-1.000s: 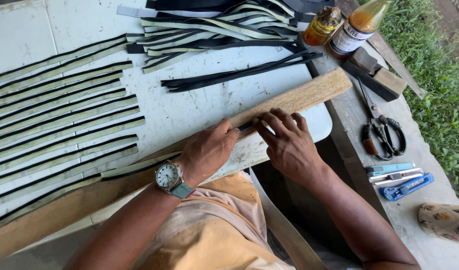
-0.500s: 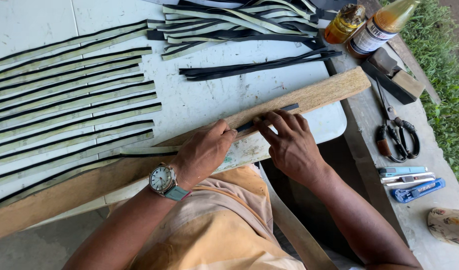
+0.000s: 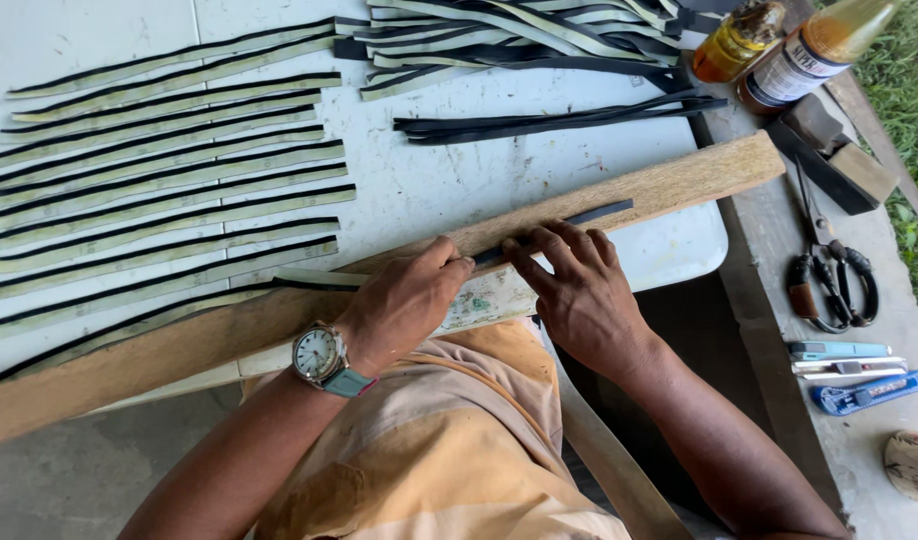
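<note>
Your dark strip (image 3: 569, 222) lies flat along the top face of the plank (image 3: 669, 185), thin, black and straight, slanting from frame centre up toward the right. The plank itself is long, pale wood, running diagonally from lower left to upper right.

Up and to the right of your right hand (image 3: 589, 300), well apart from it, two bottles stand side by side at the far corner of the table (image 3: 429, 180). The taller bottle (image 3: 814, 55) has amber contents and a white wrap-around label (image 3: 779, 75) with dark print. Just left of it, the smaller bottle (image 3: 734, 40) holds yellow liquid and carries a yellow-brown label. No signs or screens show.
</note>
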